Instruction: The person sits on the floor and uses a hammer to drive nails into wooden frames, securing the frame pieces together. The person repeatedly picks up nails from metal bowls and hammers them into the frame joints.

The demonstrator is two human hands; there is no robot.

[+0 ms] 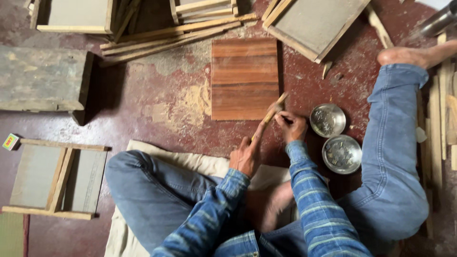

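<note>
Down on the reddish floor (157, 109), the left hand (247, 154) is gripping a thin wooden stick (272, 113), its long axis slanting up-right toward the brown wooden panel (244, 78). The right hand (291, 126) is pinching something at the stick's upper part, closer to the two metal bowls (327, 120). Slats and framed boards are lying all around.

Carpentry workshop, floor-level work. Worn red floor (157, 109) dusted with sawdust. Loose wooden strips (166, 39) piled near top. Framed grey panels (59, 178) lying about, more along top edge. Reddish plank board (244, 78) flat on floor. Two metal bowls (334, 138) of small hardware beside seated person, cloth mat (143, 190) underneath.
</note>
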